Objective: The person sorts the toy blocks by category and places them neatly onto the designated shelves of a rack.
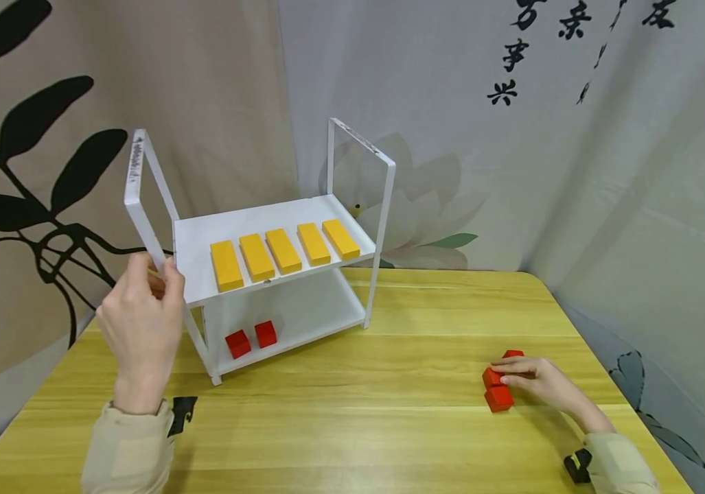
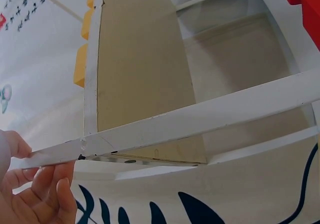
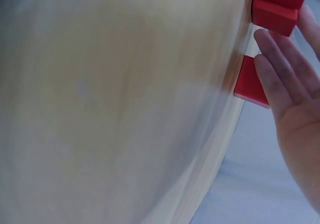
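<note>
A white two-tier shelf [image 1: 278, 206] stands on the wooden table. My left hand [image 1: 145, 309] grips its left front upright, thumb and fingers on either side of the bar; the left wrist view shows the same hand [image 2: 42, 184] at one end of the white bar [image 2: 200, 114]. At the table's right, my right hand [image 1: 537, 384] pinches a red block [image 1: 491, 377] between thumb and fingers. Another red block [image 1: 499, 398] sits against it on the near side. A third red block [image 1: 513, 353] lies just beyond the fingers, partly hidden; the right wrist view shows this block [image 3: 251, 81] beside them.
Several yellow blocks [image 1: 284, 251] lie in a row on the upper tier. Two red blocks, one at the left [image 1: 238, 344] and one beside it [image 1: 266, 334], sit on the lower tier. Printed curtains [image 1: 438, 137] hang behind the table [image 1: 352, 425].
</note>
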{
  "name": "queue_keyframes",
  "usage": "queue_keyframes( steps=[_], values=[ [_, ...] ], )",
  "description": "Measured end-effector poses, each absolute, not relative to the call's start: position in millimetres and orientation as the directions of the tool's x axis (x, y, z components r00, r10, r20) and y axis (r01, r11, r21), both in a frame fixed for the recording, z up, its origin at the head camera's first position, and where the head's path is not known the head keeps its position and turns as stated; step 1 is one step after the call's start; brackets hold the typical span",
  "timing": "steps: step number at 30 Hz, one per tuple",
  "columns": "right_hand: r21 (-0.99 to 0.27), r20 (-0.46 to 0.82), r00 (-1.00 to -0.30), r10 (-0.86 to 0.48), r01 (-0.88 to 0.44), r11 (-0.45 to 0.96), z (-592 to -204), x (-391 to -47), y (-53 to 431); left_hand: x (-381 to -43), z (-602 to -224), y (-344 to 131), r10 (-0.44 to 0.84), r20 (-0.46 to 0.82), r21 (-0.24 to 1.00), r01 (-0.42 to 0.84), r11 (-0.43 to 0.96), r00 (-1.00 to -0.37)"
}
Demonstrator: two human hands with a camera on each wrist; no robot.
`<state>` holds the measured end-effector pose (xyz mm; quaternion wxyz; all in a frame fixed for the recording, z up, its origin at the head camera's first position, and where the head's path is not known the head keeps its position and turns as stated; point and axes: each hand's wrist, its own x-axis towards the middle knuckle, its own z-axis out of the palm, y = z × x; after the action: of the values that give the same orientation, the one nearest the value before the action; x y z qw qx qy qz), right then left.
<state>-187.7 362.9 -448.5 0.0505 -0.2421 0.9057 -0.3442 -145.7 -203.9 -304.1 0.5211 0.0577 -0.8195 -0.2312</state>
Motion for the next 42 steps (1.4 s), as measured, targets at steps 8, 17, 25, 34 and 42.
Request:
queue_keyframes(
  steps=[8, 17, 25, 34, 42],
  values=[
    [-0.625, 0.036, -0.884, -0.467, -0.385, 0.680, -448, -188, 362, -146, -305, -204, -0.338, 0.827, 0.442, 0.149, 0.884, -0.450],
    [-0.554, 0.173, -0.846, -0.504, -0.506, 0.661, -452, -191, 353, -146, -305, -204, -0.338, 0.828, 0.443, 0.151, 0.884, -0.447],
    [-0.484, 0.255, -0.867, -0.429, -0.498, 0.719, -451, -191, 340, -146, -305, -204, -0.339, 0.830, 0.441, 0.148, 0.885, -0.444],
    [-0.455, 0.350, -0.843, -0.408, -0.534, 0.713, -445, -198, 321, -147, -305, -204, -0.341, 0.831, 0.442, 0.151, 0.884, -0.440],
    [-0.448, 0.452, -0.783, -0.428, -0.614, 0.650, -437, -203, 301, -148, -306, -204, -0.338, 0.833, 0.440, 0.154, 0.885, -0.438]
  ],
)
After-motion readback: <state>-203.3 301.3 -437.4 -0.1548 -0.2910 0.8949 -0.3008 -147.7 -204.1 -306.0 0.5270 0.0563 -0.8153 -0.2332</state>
